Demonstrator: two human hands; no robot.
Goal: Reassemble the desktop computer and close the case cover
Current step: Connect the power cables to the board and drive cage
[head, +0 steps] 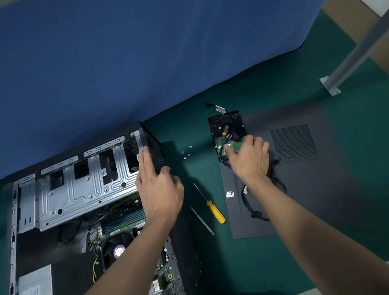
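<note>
Fetching the hard drive looks to be the step in hand. The drive lies circuit board up on the far left corner of the dark case cover, which lies flat toward the right side of the green mat. The right hand is over the drive's near end, with one finger touching the green board. The hand is blurred, so it cannot be told whether its fingers have closed on the drive or only rest there.

The left hand lies on the open computer case at the mat's left side, by the blue cloth along the far edge. Its fingers are straight and flat against the right end of the silver drive cage, holding nothing and probably steadying the case.

Between case and cover lie a yellow-handled screwdriver, a thin grey tool just beside it, and a few loose screws farther off. A black cable curls on the cover near the wrist.

The task seems to be at an early stage. The next move calls for a firm grip on the drive's sides, clear of the board, and for lifting it free of the cable. After that the drive has to be carried to the cage, screwed in and cabled, and the cover goes on last.
</note>
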